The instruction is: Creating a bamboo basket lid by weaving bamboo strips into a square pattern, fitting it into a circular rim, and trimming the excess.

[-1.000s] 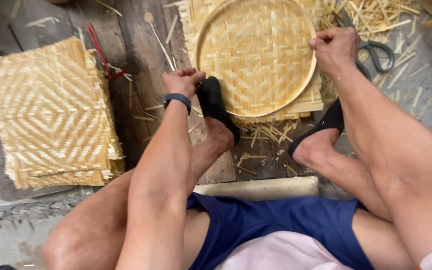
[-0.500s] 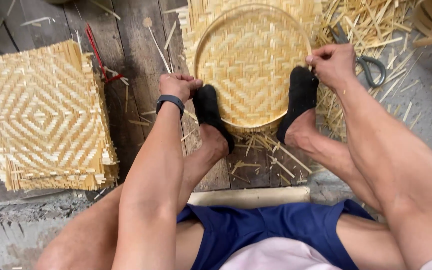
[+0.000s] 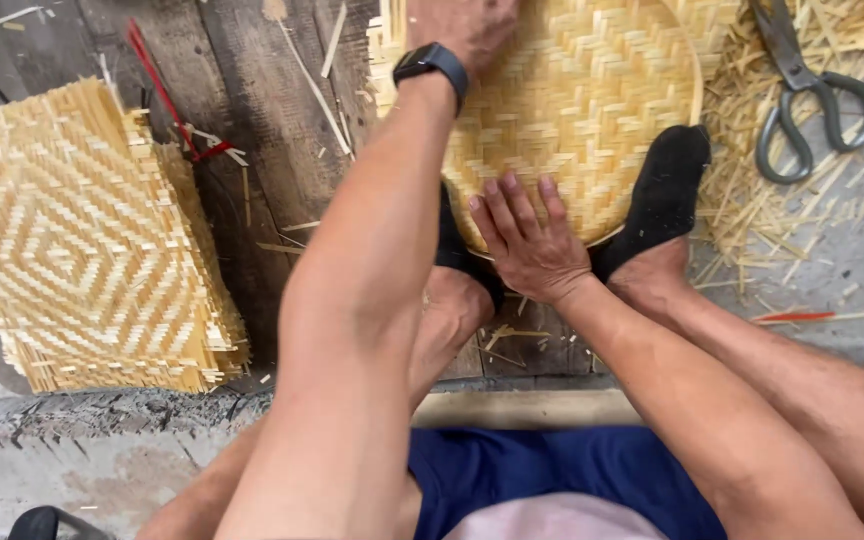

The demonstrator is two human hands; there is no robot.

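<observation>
Pressing looks the step in hand: right hand (image 3: 532, 245) lies open and flat on one round pale woven bamboo tray (image 3: 577, 110) pinned on dark planks by two black-socked feet (image 3: 657, 200), left hand (image 3: 462, 25) resting on its far weave, grip hidden; next calls for steady pressure; one stack of square woven mats (image 3: 82, 250), one pair of grey scissors (image 3: 802, 95).

- Your right hand (image 3: 530, 245) has left the woven tray's (image 3: 592, 110) right rim — it now lies flat, fingers spread, on the near edge
- Your left hand (image 3: 462, 25) has slid up onto the weave — the view is closer
</observation>
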